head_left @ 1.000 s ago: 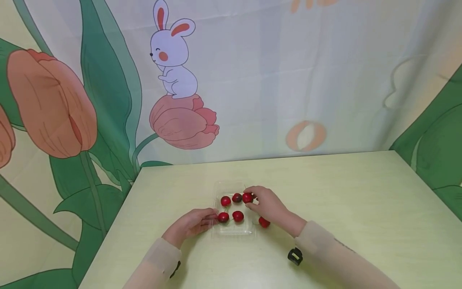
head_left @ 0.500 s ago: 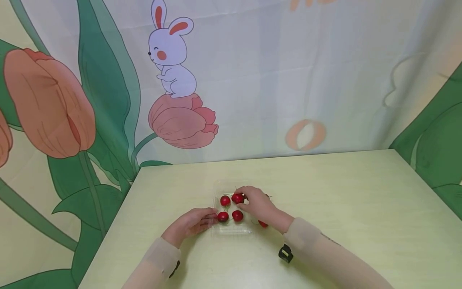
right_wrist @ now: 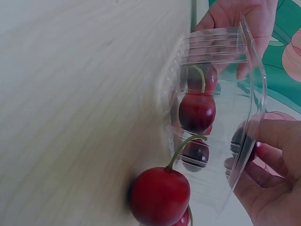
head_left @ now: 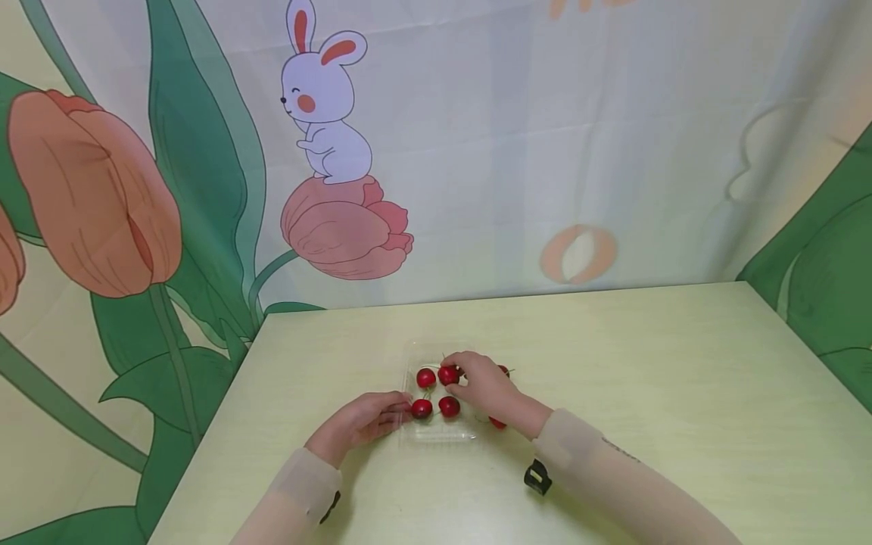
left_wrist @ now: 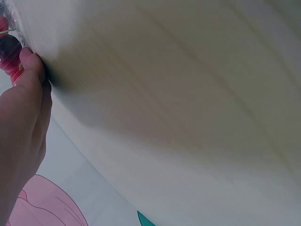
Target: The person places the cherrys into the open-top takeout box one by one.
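Observation:
A clear plastic box [head_left: 443, 437] with several cherries in it lies on the table. My left hand [head_left: 361, 425] holds its left wall; in the left wrist view the thumb [left_wrist: 29, 61] is against the plastic. Over the back of the box, my right hand [head_left: 485, 384] pinches a red cherry [head_left: 447, 375] between thumb and fingers. Through the plastic, the right wrist view shows this cherry [right_wrist: 238, 140] near the rim. Inside the box are a back-left cherry [head_left: 425, 378], a front-left cherry [head_left: 421, 409] and a front-right cherry [head_left: 450, 406]. My right fingers hide part of the interior.
To the right of the box, one cherry [head_left: 504, 370] and another cherry [head_left: 498, 422] lie on the table [head_left: 647, 378], partly hidden by my right hand and wrist. A stemmed cherry [right_wrist: 160, 195] looms close in the right wrist view. A printed curtain [head_left: 477, 151] hangs behind the table.
My right hand has moved left with its cherry, further over the box. A cherry behind that hand, on the right, has come into view. My left hand has stayed at the box.

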Tool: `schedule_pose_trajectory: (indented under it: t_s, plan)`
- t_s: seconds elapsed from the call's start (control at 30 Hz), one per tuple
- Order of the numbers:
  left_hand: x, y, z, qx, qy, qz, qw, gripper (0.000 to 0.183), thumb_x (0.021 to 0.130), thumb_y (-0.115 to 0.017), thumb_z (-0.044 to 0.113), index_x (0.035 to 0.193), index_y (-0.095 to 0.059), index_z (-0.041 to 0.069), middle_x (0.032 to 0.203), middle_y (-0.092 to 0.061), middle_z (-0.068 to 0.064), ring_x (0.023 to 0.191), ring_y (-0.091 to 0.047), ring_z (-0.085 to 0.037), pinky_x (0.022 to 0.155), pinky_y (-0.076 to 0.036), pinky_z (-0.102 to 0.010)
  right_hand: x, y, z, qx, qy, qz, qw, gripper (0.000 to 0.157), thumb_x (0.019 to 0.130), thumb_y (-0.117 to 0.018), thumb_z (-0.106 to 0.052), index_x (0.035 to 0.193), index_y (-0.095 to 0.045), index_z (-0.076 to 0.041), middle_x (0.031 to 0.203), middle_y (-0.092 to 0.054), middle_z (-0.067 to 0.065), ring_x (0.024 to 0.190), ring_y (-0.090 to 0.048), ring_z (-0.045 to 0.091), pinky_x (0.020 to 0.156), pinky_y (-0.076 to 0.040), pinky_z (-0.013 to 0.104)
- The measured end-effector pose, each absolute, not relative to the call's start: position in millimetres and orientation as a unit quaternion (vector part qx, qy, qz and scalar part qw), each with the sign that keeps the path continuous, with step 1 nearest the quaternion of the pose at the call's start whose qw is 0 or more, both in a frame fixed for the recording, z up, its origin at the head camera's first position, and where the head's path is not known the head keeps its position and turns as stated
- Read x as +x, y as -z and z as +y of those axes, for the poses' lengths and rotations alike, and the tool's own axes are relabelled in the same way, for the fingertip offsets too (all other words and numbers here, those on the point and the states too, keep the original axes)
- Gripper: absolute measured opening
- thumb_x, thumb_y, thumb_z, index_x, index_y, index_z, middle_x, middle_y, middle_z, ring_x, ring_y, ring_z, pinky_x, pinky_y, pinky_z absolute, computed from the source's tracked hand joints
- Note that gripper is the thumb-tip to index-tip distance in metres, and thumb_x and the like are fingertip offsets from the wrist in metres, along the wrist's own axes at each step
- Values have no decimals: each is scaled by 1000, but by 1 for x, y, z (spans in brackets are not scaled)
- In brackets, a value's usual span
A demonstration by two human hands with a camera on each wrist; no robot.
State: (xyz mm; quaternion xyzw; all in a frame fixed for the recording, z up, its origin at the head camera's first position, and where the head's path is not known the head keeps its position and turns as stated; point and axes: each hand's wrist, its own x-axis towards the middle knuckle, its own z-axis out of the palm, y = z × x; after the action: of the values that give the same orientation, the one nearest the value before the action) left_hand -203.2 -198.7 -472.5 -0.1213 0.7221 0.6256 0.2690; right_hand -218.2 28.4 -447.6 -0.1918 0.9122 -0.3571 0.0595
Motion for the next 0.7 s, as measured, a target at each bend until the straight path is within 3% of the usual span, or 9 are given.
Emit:
schedule_pose_trajectory:
  t_s: [0.4,0.7]
  plan:
    - [-203,473,-201,-119,-622,725,271,38,105,-53,23,129,-61,-4,114,-71,-6,98,-66,-13,84,-49,-19,-221,448,23,-182,345,917,77,37,93,-74,-10,129,-66,-6,126,-69,12,114,-66,26,103,-54,43]
    - [-201,472,-200,-118,-623,726,266,37,105,-54,24,128,-62,-4,119,-70,-10,103,-65,-15,101,-49,-28,-228,452,20,-192,322,922,94,38,94,-73,-10,130,-64,-5,126,-69,12,117,-64,26,105,-53,44]
